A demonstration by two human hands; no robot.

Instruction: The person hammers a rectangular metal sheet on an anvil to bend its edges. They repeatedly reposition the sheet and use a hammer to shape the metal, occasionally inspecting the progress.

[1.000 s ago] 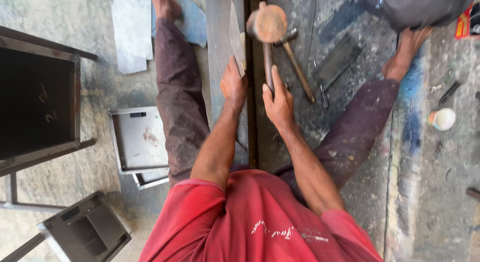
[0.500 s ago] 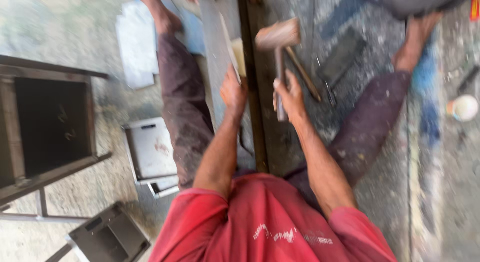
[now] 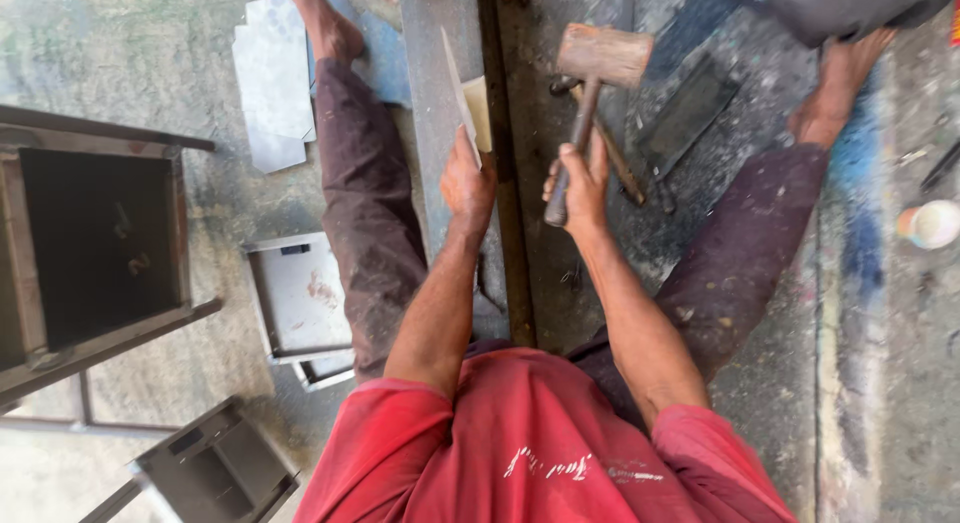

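Looking straight down here on someone sitting on the concrete floor (image 3: 180,213) with legs spread, red shirt at the bottom of the shot. The right hand (image 3: 580,183) is clenched around the handle of a wooden mallet (image 3: 603,55), gripping low on the shaft so the chunky head sits well above the knuckles, raised over the floor. The left hand (image 3: 468,183) is pinching a thin metal sheet piece (image 3: 460,98) that stands on edge, tilted a bit, its lower end tucked under the fingers. That piece rests on a long grey steel strip (image 3: 430,43) that runs away from the body between the legs, right next to a dark rusty bar (image 3: 500,163) that passes between both hands.

Just past the right hand there's a second hammer (image 3: 620,168) lying on the floor, partly hidden behind the mallet handle. Off to the left of the left hand, beyond the leg, a few flat sheet cutouts (image 3: 270,83) are stacked, and nearer the body sits a shallow metal tray (image 3: 300,298). Further left is a dark open metal box frame (image 3: 95,243). Way out right of the right hand, a small round cup (image 3: 930,223).
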